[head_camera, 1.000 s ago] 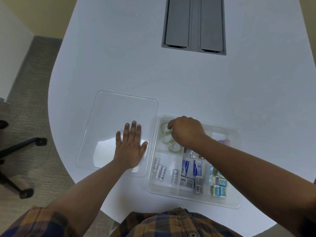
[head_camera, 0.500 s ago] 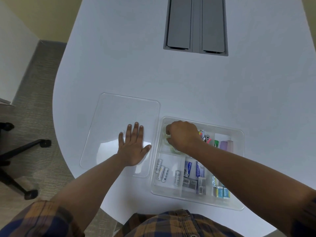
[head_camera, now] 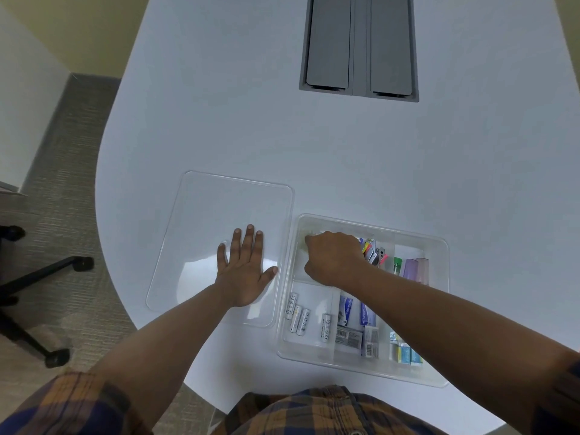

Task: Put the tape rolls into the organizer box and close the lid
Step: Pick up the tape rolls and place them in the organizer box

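Left hand (head_camera: 243,271) lying flat, fingers spread toward 12 o'clock, on clear lid (head_camera: 201,221) at 9 o'clock of organizer box (head_camera: 439,309). Right hand (head_camera: 334,257) curling knuckles-up inside its 11 o'clock compartment, covering tape rolls (head_camera: 302,243); grip state unclear. Box's long axis running 9 to 3.

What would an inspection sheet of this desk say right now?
Surface: white table, grey hatch set in it.
Job's things: clear box open; lid flat beside it; tape rolls mostly hidden under the right hand.
Clutter: batteries, small packets, markers, all in the box.
Hands: left hand flat on the lid; right hand in the box's far left compartment.
Cables: nothing seen.
Surroundings: carpet, chair base.
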`<state>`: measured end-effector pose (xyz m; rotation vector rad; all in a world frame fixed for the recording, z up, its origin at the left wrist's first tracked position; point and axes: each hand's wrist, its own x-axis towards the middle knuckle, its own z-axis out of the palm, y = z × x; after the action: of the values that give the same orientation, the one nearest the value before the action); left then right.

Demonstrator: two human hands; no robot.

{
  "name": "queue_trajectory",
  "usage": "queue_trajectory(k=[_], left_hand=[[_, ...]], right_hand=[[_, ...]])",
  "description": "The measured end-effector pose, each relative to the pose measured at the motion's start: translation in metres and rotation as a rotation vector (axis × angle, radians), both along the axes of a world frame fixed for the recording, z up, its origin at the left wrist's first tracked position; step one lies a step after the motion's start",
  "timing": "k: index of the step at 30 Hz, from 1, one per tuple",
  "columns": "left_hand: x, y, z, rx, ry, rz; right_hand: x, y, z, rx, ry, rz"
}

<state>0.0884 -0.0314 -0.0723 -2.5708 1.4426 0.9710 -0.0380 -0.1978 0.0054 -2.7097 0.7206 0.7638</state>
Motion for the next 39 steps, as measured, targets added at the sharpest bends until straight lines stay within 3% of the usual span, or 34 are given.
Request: queue_trajectory(k=[15,21,32,39], left_hand=[[-0.002,0.001,0.001,0.000,-0.015,-0.003],[-0.001,0.000,0.001,-0.009,-0.004,-0.003],[-0.002,0.001,0.002,-0.014,-0.021,0.003],[-0.002,0.001,0.000,-0.029,-0.030,0.002]], right_hand=[[-0.005,-0.006,0.003,0.044,-0.004,-0.066],[-0.013,-0.022,0.018,0.098,-0.084,-0.215],[-0.019,-0.004,0.012,-0.152,0.000,0.056],[-0.016,0.006,0.004,-0.199,0.037,0.103]])
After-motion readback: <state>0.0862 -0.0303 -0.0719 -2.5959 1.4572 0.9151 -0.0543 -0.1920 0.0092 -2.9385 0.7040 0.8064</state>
